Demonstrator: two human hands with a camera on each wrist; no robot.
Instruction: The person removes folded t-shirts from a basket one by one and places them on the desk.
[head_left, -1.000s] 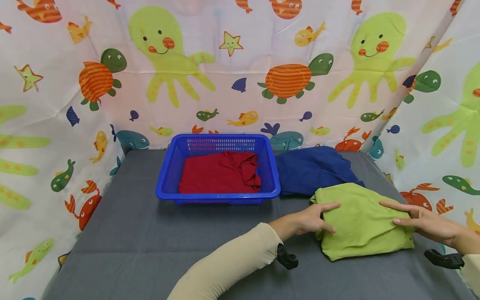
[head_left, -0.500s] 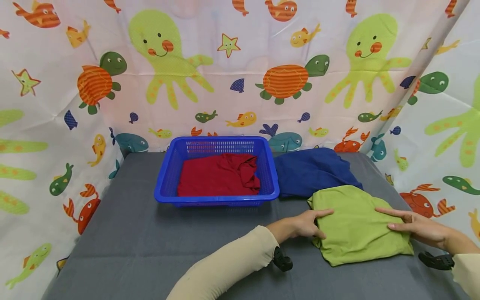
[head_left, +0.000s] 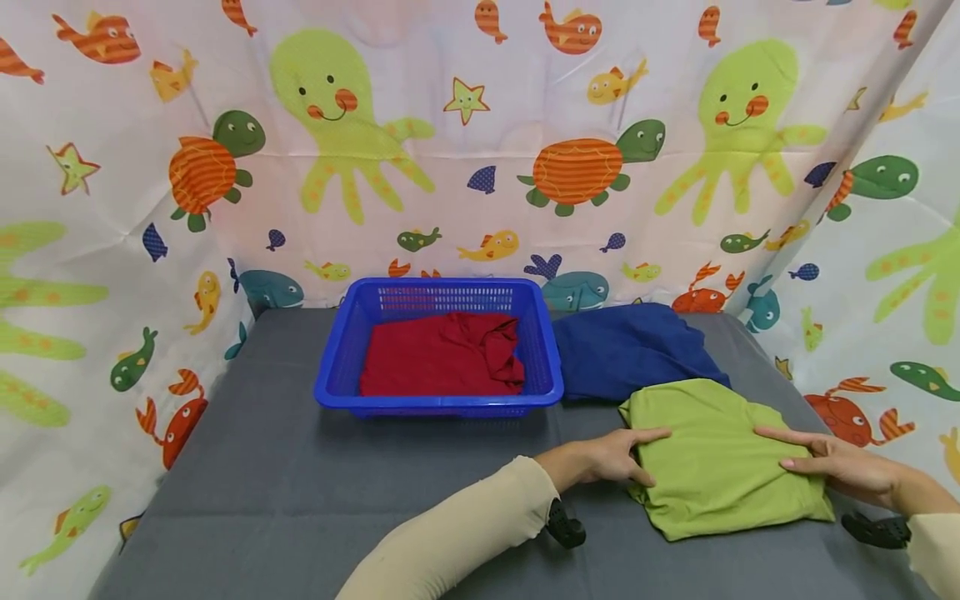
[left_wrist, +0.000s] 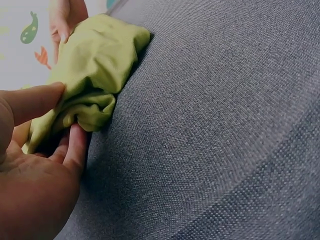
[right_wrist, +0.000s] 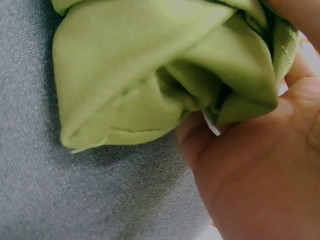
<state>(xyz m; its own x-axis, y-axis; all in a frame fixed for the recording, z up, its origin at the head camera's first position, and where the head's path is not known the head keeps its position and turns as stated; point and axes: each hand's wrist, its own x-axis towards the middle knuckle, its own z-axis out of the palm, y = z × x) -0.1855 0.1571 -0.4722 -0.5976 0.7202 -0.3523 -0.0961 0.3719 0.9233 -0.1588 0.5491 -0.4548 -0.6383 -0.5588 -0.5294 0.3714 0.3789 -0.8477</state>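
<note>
A folded green cloth (head_left: 720,458) lies on the grey table at the right, with creases on top. My left hand (head_left: 611,457) holds its left edge. In the left wrist view the thumb (left_wrist: 40,100) presses on top and the other fingers reach beneath the folds. On the far side my right hand (head_left: 855,467) grips the right edge, fingers partly hidden under it. The right wrist view shows the palm (right_wrist: 260,165) below the bunched layers, where a loose white thread or tag hangs.
A blue plastic basket (head_left: 450,403) with a red folded cloth (head_left: 427,358) inside stands at the back centre. Beside it, a dark blue cloth (head_left: 630,346) lies just behind the green one. A patterned curtain (head_left: 480,167) encloses the table (head_left: 300,475) at the back and sides.
My left hand has shifted slightly left, its fingers lying less far over the green cloth. The cloth looks a little smoother and sits slightly nearer. The whole head view has tilted a little.
</note>
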